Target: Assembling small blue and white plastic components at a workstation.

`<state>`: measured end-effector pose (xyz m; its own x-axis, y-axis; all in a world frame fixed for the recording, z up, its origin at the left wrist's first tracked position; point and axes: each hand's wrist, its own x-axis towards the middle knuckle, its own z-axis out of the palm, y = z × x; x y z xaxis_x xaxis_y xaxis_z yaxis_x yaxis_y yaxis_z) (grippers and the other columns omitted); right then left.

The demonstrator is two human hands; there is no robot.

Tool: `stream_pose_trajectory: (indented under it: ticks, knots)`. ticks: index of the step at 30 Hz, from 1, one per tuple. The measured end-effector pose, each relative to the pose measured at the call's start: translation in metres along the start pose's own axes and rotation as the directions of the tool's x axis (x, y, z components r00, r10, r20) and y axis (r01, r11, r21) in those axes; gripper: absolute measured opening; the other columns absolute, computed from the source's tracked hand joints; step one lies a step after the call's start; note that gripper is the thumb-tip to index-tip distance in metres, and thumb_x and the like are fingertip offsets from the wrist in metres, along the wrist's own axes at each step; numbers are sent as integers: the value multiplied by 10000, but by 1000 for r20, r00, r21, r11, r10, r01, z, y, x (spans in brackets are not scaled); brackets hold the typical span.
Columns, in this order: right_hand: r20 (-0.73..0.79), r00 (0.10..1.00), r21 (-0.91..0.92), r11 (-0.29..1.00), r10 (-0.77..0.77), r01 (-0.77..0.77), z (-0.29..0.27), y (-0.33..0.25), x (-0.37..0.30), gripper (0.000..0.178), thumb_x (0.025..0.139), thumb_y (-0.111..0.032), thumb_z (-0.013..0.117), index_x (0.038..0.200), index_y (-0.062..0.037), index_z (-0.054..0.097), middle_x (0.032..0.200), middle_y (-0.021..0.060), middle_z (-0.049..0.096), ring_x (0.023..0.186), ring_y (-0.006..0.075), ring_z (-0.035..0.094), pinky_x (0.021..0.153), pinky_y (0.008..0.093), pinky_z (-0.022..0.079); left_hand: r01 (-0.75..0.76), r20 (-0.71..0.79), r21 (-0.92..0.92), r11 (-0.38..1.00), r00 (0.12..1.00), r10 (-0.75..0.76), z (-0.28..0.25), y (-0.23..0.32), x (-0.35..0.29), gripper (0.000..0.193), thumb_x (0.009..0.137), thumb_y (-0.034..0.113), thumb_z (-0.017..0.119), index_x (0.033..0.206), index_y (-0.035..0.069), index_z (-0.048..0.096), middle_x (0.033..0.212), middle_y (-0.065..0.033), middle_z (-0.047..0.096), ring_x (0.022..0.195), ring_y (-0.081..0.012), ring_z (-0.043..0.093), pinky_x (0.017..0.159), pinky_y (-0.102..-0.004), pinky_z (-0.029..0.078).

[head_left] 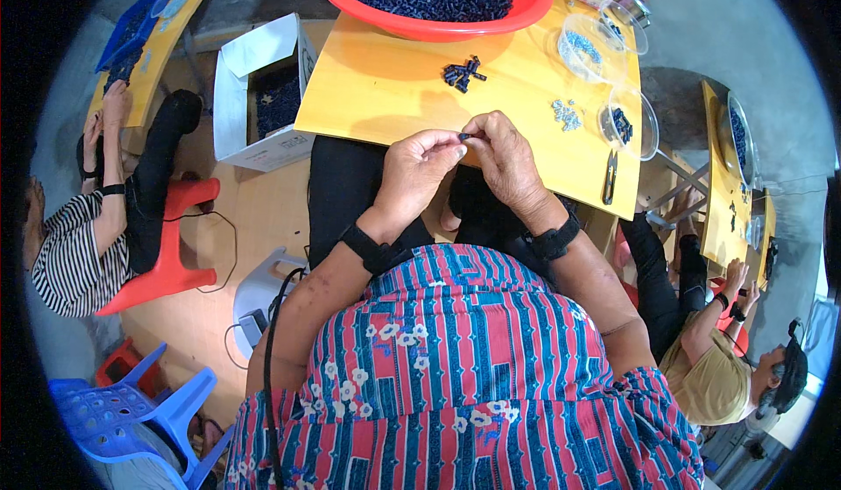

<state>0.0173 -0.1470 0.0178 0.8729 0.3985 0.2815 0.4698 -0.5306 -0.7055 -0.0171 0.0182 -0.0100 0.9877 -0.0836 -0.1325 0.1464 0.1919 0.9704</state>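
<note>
At the table's near edge my two hands meet over my lap. Both my left hand and my right hand are closed, with thumb and fingertips pinching one small dark piece between them. Its exact kind is too small to make out. Just beyond my hands, a loose little pile of short dark-blue cylindrical pieces lies on the yellow table. To the right is a scatter of tiny silvery-clear parts. A large red basin full of the same dark pieces stands at the far edge.
Clear plastic bowls with blue and dark parts stand at the table's right. A black-handled tool lies by the right edge. Left of the table is an open white carton. People sit working at tables on both sides; a blue chair is behind left.
</note>
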Motion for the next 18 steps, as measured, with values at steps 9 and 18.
stream_pose_trajectory:
  ticks: [9,18]
  knots:
    - [-56,995,194,978,83,-71,5,-6,-9,131,838,-10,663,957,-23,611,861,117,631,789,236,643,710,314,516,-111,-57,195,974,991,124,3,16,-8,174,905,114,684,1024,-12,697,854,-10,680,749,-56,588,681,-205,499]
    - [-34,965,472,855,260,-214,10,-7,-16,126,844,16,686,966,-9,669,852,35,653,781,104,644,707,241,524,-27,-9,-56,998,1000,26,-2,8,-9,184,950,156,631,1050,13,688,853,1,672,727,-45,573,676,-198,482]
